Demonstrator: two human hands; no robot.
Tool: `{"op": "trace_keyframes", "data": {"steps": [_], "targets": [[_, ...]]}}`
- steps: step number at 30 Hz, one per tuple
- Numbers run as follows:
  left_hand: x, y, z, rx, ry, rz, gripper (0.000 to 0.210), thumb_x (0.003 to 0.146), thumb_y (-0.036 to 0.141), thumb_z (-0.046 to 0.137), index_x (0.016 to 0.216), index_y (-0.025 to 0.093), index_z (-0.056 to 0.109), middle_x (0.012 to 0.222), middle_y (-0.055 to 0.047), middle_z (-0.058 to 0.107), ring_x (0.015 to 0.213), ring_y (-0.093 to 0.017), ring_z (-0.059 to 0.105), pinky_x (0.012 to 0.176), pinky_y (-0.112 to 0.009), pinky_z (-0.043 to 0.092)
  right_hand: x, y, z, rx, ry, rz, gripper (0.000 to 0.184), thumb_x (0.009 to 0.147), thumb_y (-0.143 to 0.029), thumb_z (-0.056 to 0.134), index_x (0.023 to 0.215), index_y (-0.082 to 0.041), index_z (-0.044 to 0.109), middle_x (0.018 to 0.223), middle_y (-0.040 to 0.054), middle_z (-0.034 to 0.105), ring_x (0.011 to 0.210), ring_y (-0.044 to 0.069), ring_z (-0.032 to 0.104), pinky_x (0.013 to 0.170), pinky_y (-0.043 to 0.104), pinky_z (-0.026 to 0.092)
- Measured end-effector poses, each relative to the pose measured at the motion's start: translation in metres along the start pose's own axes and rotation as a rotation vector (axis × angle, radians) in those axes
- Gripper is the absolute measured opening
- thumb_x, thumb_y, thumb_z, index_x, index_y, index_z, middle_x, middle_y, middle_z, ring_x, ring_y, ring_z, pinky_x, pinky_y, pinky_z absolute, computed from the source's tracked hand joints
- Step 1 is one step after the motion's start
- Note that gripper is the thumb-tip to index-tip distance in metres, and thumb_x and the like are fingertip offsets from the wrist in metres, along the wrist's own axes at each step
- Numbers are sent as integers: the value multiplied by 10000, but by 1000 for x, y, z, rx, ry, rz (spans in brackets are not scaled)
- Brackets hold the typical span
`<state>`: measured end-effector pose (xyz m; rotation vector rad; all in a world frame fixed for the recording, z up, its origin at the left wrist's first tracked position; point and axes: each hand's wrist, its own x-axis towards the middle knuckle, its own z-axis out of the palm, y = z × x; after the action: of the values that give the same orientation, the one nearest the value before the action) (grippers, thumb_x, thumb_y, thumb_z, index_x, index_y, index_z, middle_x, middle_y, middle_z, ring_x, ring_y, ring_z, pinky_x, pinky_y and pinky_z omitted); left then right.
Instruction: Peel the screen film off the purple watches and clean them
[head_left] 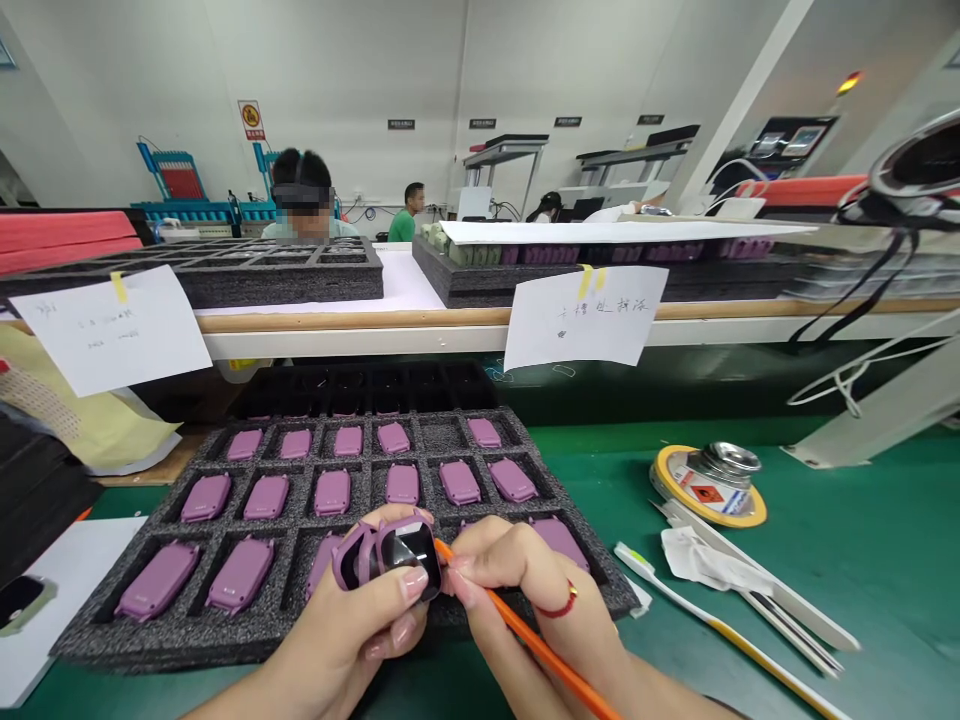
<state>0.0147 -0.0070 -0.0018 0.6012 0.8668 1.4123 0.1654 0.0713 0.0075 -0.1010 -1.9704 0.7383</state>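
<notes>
Left hand (356, 610): clamped on a purple smartwatch (411, 548), thumb over the lower edge of its black screen.
Purple smartwatch: held above the front row of the foam tray (169, 648), with a second purple piece (346, 556) against its left side, also in the left hand.
Right hand (525, 575): pinched around an orange stick (551, 660), whose tip is at the watch's right edge; contact is too small to tell. A red band with a gold bead shows on this hand.
Foam tray: purple watch cases (241, 574) lie in pockets in three rows, plain faces up, the front row partly hidden by the hands.
Green tabletop (600, 455): at right, a yellow-rimmed round tin (705, 490), a crumpled white tissue (701, 560) and a toothbrush (712, 620).
Shelf (375, 343): two handwritten notes hang from its edge.
</notes>
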Motion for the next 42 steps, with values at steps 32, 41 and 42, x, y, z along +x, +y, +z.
{"op": "trace_keyframes", "data": {"steps": [32,41,42], "targets": [[-3,5,-3,-107,-18,-56,348,712,264,891,1011,226,718,933,-57,741,445,29,402,480,-172,211,-47,47,-158,-1279,-534,864,386,831,-109,620,498,-230,467,501,70,631,473,292,664,413,278,282],[-2,7,2,-39,-17,-39,420,664,296,927,990,185,686,927,-47,717,427,28,385,431,-171,165,1,-10,-78,-544,-342,275,269,994,-361,540,1222,-267,647,1042,77,757,922,236,740,780,344,619],[-1,7,2,-29,-42,-38,411,675,301,922,985,182,680,863,-26,698,431,24,377,429,-167,162,8,-16,-63,-451,-331,212,310,1000,-324,540,1301,-282,601,1119,71,742,997,218,724,834,326,614]]}}
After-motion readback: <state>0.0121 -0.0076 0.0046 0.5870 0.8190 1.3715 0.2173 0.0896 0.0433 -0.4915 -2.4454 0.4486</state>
